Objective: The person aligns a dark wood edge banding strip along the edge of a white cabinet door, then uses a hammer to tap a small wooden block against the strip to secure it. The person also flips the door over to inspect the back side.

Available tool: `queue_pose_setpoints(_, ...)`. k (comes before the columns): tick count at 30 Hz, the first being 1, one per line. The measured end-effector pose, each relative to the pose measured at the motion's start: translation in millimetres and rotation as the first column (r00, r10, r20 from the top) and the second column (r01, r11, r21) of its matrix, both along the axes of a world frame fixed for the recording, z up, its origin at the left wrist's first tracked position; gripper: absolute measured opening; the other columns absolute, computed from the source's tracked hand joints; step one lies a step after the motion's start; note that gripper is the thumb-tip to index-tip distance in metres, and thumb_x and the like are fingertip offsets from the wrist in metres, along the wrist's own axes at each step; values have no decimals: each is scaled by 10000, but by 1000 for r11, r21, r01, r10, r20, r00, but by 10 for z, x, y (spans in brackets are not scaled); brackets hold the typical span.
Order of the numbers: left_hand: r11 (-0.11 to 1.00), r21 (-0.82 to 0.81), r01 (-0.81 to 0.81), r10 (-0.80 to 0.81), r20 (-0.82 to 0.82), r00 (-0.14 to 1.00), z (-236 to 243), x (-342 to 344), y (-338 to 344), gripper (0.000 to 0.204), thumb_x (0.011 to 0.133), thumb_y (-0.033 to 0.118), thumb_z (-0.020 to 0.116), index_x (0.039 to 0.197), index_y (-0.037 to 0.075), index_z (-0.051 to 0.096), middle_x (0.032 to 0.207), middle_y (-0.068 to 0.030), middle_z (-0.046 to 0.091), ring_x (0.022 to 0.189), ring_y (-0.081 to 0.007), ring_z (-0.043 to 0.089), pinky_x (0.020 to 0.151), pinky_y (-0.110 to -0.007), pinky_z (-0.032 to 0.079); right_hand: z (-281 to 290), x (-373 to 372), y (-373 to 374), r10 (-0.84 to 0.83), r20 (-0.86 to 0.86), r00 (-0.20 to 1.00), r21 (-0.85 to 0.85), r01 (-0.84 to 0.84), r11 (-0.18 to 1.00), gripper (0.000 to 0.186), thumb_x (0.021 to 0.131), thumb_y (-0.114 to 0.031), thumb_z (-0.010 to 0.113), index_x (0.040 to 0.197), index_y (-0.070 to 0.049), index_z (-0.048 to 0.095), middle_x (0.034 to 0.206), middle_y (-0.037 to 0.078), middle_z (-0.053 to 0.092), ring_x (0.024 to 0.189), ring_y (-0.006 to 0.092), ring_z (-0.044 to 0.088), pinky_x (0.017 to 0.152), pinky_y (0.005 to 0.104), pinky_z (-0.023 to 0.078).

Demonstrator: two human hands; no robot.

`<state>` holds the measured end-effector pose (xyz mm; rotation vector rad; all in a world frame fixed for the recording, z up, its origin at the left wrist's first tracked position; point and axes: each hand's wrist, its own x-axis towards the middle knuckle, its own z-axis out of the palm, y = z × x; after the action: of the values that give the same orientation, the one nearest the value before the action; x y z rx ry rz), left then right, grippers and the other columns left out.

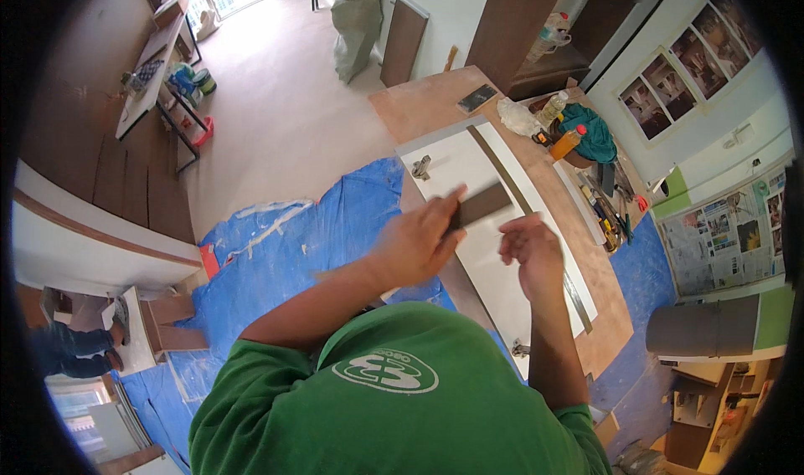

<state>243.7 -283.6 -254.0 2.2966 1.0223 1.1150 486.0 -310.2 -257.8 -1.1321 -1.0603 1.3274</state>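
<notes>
A white cabinet door panel (494, 282) lies on a wooden worktop in front of me. It has a metal hinge (421, 168) at its far end and another hinge (521, 349) at its near end. My left hand (419, 236), slightly blurred, is closed on a short, flat dark brown piece (487, 205) held over the panel. My right hand (533, 253) is over the panel's right side with its fingers curled inward; what they hold, if anything, is hidden. A long, narrow dark strip (502, 169) runs lengthwise along the panel and passes by the right hand.
On the wooden worktop (419, 98) are a phone (477, 98), an orange bottle (569, 142), a teal cloth (593, 132) and several hand tools (605, 211). Blue sheeting (285, 261) covers the floor. At far left stands a narrow table (151, 90); a person's legs (79, 349) show at lower left.
</notes>
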Motion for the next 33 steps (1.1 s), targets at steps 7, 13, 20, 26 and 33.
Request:
queue_pose_setpoints(7, 977, -165, -134, 194, 430, 882, 810, -422, 473, 485, 1022, 141, 597, 1442, -33, 430, 1135, -105, 611, 842, -150, 681, 745, -276, 559, -1090, -613, 59, 478, 374, 795, -113, -473, 874, 818, 858, -426, 810, 1490, -43, 458, 1371, 158, 589, 1262, 272, 569, 1074, 455, 460)
queue_pose_setpoints(13, 956, -149, -254, 291, 597, 747, 1124, -741, 740, 503, 1057, 163, 551, 1487, -33, 378, 1155, -150, 646, 801, -202, 726, 678, -313, 621, -1476, -836, 13, 700, 337, 629, -333, -616, 714, 680, 886, -423, 796, 1387, -41, 541, 1330, 134, 613, 1217, 238, 591, 1048, 402, 467)
queue_pose_setpoints(20, 883, -336, -326, 468, 671, 575, 913, -1162, 1194, 444, 1025, 217, 590, 1351, -60, 472, 1010, -120, 602, 680, -206, 710, 565, -325, 595, -1898, -473, -291, 620, 239, 748, -397, -507, 765, 300, 955, -237, 726, 1161, -42, 630, 921, 31, 627, 841, 133, 567, 797, 314, 478)
queue_pose_setpoints(26, 701, -629, -337, 703, 527, 478, -134, -1340, 1462, 419, 1026, 277, 577, 1282, -44, 494, 894, -81, 538, 463, -163, 551, 405, -320, 463, -1950, 19, -941, 299, 215, 930, -316, -223, 922, 289, 956, -197, 699, 1190, -43, 627, 947, 28, 626, 885, 116, 584, 786, 314, 497)
queue_pose_setpoints(33, 668, -719, -189, 744, 646, 170, -723, -1318, 1599, 377, 1044, 424, 537, 1043, 47, 519, 760, -32, 469, 421, -130, 452, 373, -298, 383, -1790, 192, -1151, 250, 576, 778, -223, -145, 964, 430, 933, -172, 695, 1316, -11, 586, 995, 128, 690, 859, 189, 640, 780, 325, 515)
